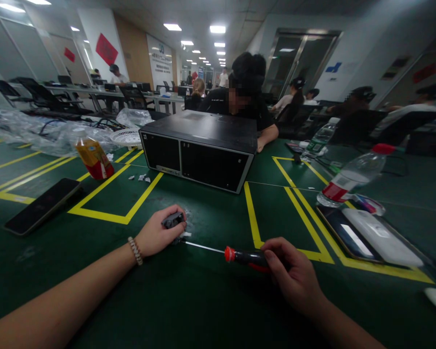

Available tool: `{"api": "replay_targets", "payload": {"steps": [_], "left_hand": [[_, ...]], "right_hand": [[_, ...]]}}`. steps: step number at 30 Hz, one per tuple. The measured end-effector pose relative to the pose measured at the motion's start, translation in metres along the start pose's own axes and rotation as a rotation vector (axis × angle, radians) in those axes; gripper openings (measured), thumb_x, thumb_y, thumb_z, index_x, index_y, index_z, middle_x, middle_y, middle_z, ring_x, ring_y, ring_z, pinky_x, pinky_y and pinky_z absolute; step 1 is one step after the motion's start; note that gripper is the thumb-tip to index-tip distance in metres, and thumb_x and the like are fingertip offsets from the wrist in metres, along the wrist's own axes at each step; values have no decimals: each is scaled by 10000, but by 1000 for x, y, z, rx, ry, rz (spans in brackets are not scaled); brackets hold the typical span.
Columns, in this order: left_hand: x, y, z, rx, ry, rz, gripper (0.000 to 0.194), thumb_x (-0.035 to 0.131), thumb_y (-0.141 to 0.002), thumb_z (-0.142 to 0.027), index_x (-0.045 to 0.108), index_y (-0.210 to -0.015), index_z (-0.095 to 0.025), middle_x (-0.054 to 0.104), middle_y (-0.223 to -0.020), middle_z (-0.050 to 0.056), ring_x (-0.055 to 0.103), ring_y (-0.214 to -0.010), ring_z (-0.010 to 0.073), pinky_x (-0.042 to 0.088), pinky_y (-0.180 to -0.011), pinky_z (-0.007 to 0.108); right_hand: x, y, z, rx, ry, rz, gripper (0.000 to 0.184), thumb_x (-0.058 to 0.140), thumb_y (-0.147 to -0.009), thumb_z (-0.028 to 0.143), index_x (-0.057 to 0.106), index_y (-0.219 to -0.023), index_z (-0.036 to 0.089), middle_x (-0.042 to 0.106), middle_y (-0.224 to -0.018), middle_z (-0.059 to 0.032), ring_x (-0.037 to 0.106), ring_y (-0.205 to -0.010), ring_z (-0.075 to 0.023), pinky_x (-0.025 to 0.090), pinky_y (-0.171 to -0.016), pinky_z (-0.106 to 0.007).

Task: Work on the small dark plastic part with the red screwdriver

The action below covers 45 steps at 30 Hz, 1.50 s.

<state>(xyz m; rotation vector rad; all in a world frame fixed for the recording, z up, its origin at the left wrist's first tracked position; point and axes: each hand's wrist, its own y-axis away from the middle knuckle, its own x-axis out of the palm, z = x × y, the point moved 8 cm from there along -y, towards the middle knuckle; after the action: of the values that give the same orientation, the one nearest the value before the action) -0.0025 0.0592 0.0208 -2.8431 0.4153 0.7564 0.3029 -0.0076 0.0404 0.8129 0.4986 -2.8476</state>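
Your left hand (154, 235), middle of frame: fingers curled round small black part (171, 221). Your right hand (294, 274), lower right: fingers holding screwdriver (246, 257). Green table (203, 305), yellow tape (101, 214). Up top: bright room lights (218, 29).

My screwdriver (250, 258) is black with a red collar (229, 254), my part (173, 221) dark grey, my bracelet (135, 250) beige and brown; yellow tape (100, 216) outlines pattern the dark green worktop (203, 300).

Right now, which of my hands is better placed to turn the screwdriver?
Probably your right hand: its fingers grip the screwdriver by the handle, while your left hand is around a small dark part near the shaft's far end.
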Motion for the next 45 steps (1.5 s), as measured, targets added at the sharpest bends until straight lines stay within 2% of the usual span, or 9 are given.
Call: {"api": "replay_targets", "payload": {"steps": [10,37,41,45], "left_hand": [[0,0,-1,6,-3,-9,168,618,-904,-334,619,-978,-184,641,-878,18,615,-750,184,495,-678,309],[0,0,1,9,-14,-8,175,625,-904,-349,634,-990,-197,665,-904,29,633,-776,196,505,-687,315],[-1,-1,0,28,-37,-27,154,626,-898,-332,631,-971,-197,658,-883,21,628,-771,194,499,-706,324],[-1,-1,-1,24,-29,-23,165,623,-902,-343,631,-976,-195,666,-892,27,637,-776,198,505,-703,322]], "right_hand": [[1,1,-2,-5,12,6,166,523,-1016,321,626,-929,226,615,-662,24,559,-447,-128,431,-404,-246],[-1,0,-6,24,12,-29,149,550,-1011,370,598,-1032,231,658,-751,-3,600,-476,-139,479,-426,-253],[-1,1,-8,8,-3,-38,189,560,-1011,416,595,-1047,233,658,-769,-6,605,-481,-138,488,-430,-252],[-3,1,-12,38,-46,-56,301,545,-1007,540,577,-1005,241,625,-695,20,567,-433,-131,454,-392,-242]]}}
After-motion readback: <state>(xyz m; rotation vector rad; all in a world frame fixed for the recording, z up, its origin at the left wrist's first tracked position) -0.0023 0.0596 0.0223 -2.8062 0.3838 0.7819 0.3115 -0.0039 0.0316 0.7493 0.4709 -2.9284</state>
